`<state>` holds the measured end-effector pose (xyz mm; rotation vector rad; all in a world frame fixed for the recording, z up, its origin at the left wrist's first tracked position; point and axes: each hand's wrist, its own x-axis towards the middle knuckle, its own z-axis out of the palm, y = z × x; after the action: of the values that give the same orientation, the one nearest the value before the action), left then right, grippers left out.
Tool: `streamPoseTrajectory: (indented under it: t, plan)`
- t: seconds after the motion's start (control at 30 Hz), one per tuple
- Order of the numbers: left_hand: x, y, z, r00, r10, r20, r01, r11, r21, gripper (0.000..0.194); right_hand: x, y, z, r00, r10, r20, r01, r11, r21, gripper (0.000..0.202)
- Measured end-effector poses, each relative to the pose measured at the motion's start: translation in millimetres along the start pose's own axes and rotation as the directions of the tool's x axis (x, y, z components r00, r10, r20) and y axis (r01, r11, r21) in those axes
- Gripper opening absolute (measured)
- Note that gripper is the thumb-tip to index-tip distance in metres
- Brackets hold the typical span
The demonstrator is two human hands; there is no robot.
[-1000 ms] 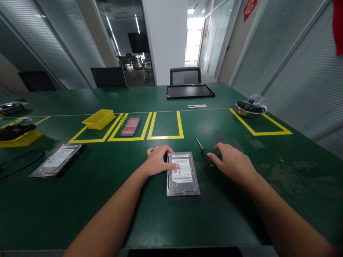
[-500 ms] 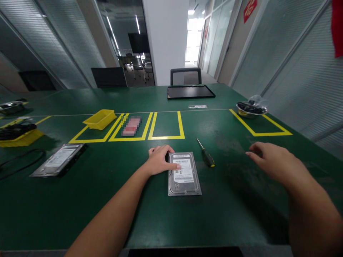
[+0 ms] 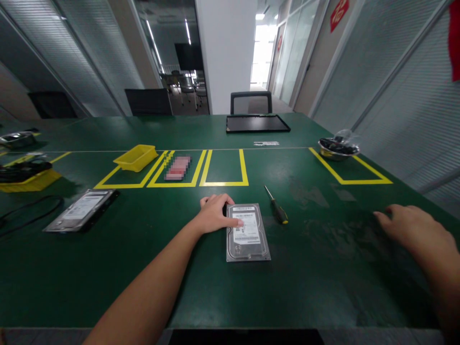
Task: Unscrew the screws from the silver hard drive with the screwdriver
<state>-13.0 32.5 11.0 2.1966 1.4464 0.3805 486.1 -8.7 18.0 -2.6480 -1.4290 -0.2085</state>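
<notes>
Nearest on the dark green tabletop [image 3: 212,297] lies a flat, silver, rectangular metal hard drive [image 3: 249,247] with a white printed label facing up. The person's left hand [image 3: 215,215] grasps it at the far left corner, thumb pressed across the label, fingers down along the left edge and partly hidden. Just beside the drive's right edge, and touched by neither hand, lies a black-and-yellow-handled screwdriver [image 3: 278,211] with a steel shaft, tip pointing away. Well to the right, the right hand [image 3: 413,227] is loosely curled over the table, and nothing shows in its grasp.

As far as can be judged, work on the drive is at a pause: its top cover looks whole and in place, no part lies loose beside it, and the screwdriver is out of use. Whether any screws are missing is too small to tell. A second silver hard drive [image 3: 82,211] lies to the left, also apparently whole and untouched.

Farther off come yellow tape frames [image 3: 224,184], a yellow plastic tray [image 3: 136,160], a shiny metal bowl [image 3: 338,155] and a black-framed flat panel [image 3: 258,123].
</notes>
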Motion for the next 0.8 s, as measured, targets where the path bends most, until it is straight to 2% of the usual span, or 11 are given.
streamPoseTrajectory:
  t: [0.1,0.13,0.3,0.53,0.8]
  plan:
    - [0,-1,0.6,1.000,0.007,-0.006,-0.007,1.000,-0.002,0.055,-2,-4,2,0.972,0.043,0.233,-0.013,0.992,-0.128,0.030]
    - [0,-1,0.9,1.000,0.009,-0.007,-0.009,1.000,-0.004,0.055,-3,-5,1,0.968,0.051,0.245,-0.013,0.988,-0.152,0.032]
    - [1,-3,2.5,1.000,0.006,-0.015,-0.006,1.000,-0.006,0.056,-13,-6,1,0.970,0.011,0.243,0.030,0.986,-0.164,0.038]
    - [1,-2,0.9,1.000,0.013,0.002,-0.013,1.000,-0.011,0.057,-16,-6,4,0.972,0.019,0.235,0.016,0.989,-0.147,0.045]
    - [1,-2,1.0,1.000,0.006,0.001,-0.006,1.000,-0.015,0.056,-14,-9,-2,0.966,0.009,0.260,0.017,0.995,-0.096,0.033]
